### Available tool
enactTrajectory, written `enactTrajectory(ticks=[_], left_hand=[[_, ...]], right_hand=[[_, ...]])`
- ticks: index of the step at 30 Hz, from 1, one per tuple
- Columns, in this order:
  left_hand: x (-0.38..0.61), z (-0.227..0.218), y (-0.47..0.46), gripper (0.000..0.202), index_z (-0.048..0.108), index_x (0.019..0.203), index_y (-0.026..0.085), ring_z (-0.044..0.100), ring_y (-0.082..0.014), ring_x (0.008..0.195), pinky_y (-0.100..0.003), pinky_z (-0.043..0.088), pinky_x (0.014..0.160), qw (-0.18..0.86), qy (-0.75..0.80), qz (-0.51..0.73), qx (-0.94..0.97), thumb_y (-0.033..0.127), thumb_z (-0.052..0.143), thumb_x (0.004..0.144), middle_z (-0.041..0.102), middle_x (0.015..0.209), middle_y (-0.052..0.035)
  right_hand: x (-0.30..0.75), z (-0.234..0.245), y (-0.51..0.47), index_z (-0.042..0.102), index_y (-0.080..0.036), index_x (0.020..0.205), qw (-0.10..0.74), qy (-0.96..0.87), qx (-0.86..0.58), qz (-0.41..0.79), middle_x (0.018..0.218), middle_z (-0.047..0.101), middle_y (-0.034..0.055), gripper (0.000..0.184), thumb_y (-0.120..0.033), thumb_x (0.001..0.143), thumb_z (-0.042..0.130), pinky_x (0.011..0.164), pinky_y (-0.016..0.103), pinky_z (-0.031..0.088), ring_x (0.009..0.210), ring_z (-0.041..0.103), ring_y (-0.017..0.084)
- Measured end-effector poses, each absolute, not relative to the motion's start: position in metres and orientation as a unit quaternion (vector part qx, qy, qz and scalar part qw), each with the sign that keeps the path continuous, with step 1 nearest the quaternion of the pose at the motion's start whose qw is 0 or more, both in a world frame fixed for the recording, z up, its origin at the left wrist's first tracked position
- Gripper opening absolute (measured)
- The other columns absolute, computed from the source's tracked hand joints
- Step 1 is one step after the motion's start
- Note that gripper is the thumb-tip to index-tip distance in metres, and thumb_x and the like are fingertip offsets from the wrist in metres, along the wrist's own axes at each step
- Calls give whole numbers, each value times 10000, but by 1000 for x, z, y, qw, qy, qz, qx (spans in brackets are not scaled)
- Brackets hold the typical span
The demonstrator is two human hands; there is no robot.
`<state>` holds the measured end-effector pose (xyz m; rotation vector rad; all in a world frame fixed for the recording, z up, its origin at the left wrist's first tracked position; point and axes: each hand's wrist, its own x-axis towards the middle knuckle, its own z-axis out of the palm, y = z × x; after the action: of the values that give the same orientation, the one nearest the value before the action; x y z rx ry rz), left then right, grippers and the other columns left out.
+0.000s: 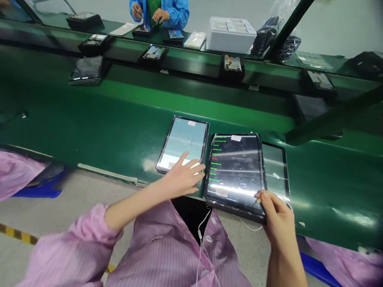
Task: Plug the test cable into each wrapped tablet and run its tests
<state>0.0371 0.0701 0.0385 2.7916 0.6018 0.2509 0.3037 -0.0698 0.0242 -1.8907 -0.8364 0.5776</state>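
Two tablets lie side by side on the green conveyor belt (98, 119) in front of me. The left tablet (185, 139) shows a pale blue screen; my left hand (182, 175) rests over its lower edge with fingers spread, index finger touching the screen. The right tablet (236, 167) has a dark screen with green and red text lines. My right hand (277, 217) is closed at that tablet's lower right corner, pinching something small where a thin white cable (203, 227) leads. What it pinches is too small to name.
A dark flat panel (277, 167) lies beside the right tablet. Further tablets in black trays (231, 65) sit along the far rail. A white box (230, 34) and black bags (269, 36) stand behind. A person in a blue coat (158, 12) works across the line.
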Motion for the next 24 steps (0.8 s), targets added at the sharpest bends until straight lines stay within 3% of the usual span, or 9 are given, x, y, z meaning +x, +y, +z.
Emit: enactTrajectory(ticks=[4, 9, 14, 21, 24], left_hand=[[66, 35, 118, 581, 698, 1068, 163, 527, -370, 1325, -586, 244, 1193, 28, 74, 15, 997, 429, 910, 597, 633, 1344, -189], [55, 26, 137, 528, 685, 1094, 173, 579, -362, 1236, -595, 295, 1160, 4, 34, 10, 999, 530, 782, 718, 676, 1205, -179], [7, 30, 163, 427, 692, 979, 187, 619, -345, 1163, -562, 319, 1159, -2, 83, -4, 997, 510, 794, 720, 692, 1101, -136], [-69, 39, 174, 428, 676, 989, 196, 549, -354, 1314, -557, 274, 1196, 46, 166, -40, 984, 424, 849, 671, 673, 1237, -134], [-80, 46, 163, 503, 647, 1125, 153, 535, -356, 1335, -579, 258, 1201, 78, 221, -35, 971, 484, 764, 765, 657, 1272, -168]], right_hand=[[296, 22, -67, 646, -211, 577, 474, -361, -770, 228, 681, 664, 82, 618, -827, 628, 674, 712, 388, 509, 711, 627, 249], [286, 19, -67, 653, -213, 567, 480, -349, -772, 230, 684, 681, 83, 600, -805, 651, 685, 736, 394, 510, 738, 646, 258], [257, 8, -55, 642, -209, 551, 488, -342, -756, 272, 659, 668, 78, 603, -797, 678, 679, 766, 409, 504, 700, 628, 241], [214, -4, -20, 640, -214, 566, 465, -351, -729, 359, 672, 653, 61, 610, -809, 700, 645, 885, 449, 489, 688, 611, 226], [202, 1, -13, 638, -216, 607, 436, -374, -719, 391, 714, 662, 55, 581, -779, 750, 620, 911, 439, 487, 727, 616, 226]])
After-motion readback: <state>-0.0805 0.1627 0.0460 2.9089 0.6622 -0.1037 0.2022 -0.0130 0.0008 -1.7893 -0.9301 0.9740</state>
